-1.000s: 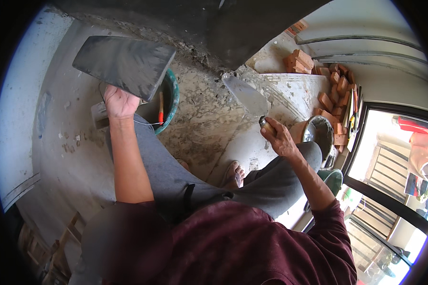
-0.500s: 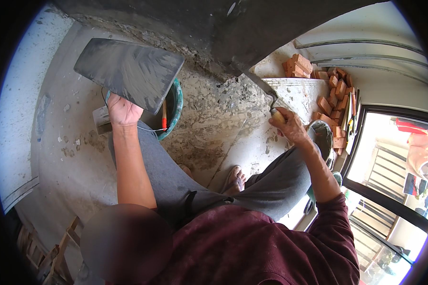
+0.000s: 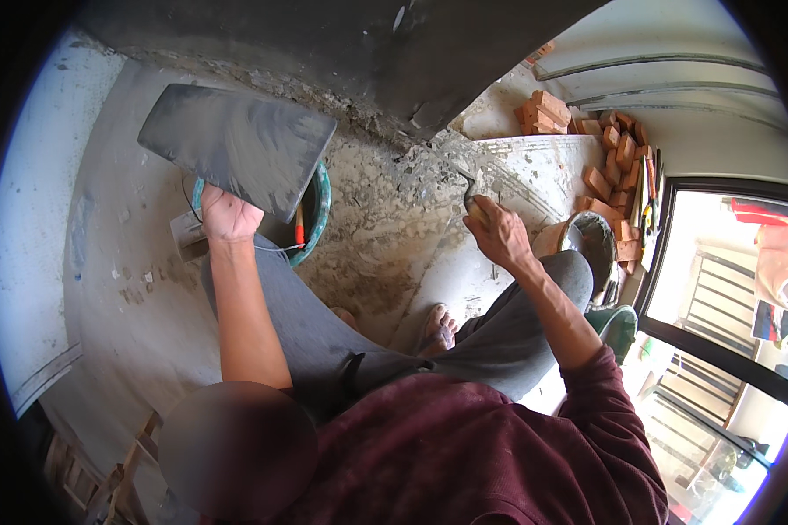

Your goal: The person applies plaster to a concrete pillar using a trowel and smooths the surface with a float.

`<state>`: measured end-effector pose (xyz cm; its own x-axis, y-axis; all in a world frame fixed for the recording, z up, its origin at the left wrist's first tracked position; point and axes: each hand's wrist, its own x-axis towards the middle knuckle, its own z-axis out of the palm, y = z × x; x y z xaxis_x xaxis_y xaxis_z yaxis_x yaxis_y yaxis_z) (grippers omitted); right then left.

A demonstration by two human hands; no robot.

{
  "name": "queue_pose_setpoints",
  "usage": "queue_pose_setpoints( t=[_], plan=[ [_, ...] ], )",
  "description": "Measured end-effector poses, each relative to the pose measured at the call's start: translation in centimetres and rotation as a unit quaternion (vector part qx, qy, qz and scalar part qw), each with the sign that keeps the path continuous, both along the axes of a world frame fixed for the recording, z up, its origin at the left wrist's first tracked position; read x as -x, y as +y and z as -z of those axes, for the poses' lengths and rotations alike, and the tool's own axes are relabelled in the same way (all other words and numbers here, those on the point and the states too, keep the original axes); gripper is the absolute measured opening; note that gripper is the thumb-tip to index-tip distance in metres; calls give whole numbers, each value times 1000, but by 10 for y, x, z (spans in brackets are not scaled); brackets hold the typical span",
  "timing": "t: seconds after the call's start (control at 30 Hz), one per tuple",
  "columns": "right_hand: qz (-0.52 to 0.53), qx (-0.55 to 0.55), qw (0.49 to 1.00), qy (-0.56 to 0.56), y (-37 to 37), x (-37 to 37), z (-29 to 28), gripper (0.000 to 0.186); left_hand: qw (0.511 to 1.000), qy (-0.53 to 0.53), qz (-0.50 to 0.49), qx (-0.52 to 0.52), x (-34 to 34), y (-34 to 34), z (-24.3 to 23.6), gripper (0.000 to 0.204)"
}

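My left hand (image 3: pixel 230 215) supports a plasterer's hawk (image 3: pixel 236 140) from beneath; its fingers are mostly hidden under the board. Grey smears of mortar streak the board's flat top. My right hand (image 3: pixel 502 234) is closed round the handle of a trowel (image 3: pixel 469 191). The trowel's bent neck points away from me, and its blade is hard to make out against the spattered floor. Beyond both hands stands a dark grey plastered wall (image 3: pixel 324 57), with a ragged lower edge and a corner near the middle. The trowel is apart from the hawk.
Below the hawk is a teal-rimmed bucket (image 3: pixel 324 210) with a red-handled tool (image 3: pixel 299 226) in it. A mortar-stained bucket (image 3: pixel 592 248) and a green bucket (image 3: pixel 620 331) stand by my right knee. Bricks (image 3: pixel 623 153) are piled at the right, near a window frame (image 3: pixel 718 354).
My right hand has moved left with the trowel, away from the wall's right-hand part. The left hand and hawk have barely shifted. The whole view has turned slightly.
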<state>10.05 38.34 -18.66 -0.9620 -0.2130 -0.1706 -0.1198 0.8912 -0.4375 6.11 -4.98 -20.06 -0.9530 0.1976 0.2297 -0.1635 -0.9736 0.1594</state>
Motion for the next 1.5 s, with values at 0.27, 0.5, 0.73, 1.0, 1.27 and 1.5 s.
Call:
queue_pose_setpoints(
  t=[0.27,0.5,0.73,1.0,1.27,1.5],
  plan=[
    [34,64,997,28,14,4,-31,34,1000,-14,6,-2,0,1,-8,43],
    [42,62,997,16,24,11,-110,40,1000,-18,18,6,-3,0,-6,44],
    [-19,86,989,121,7,-13,-87,35,1000,8,29,2,-2,2,-8,46],
    [5,-24,997,67,-4,14,-35,30,999,-5,30,-22,-2,4,-5,45],
    [11,85,984,156,-13,-3,-118,36,1000,-23,18,9,-4,8,-16,44],
    [21,103,994,30,9,10,-73,37,999,-17,24,-16,-3,3,-7,44]
  ],
)
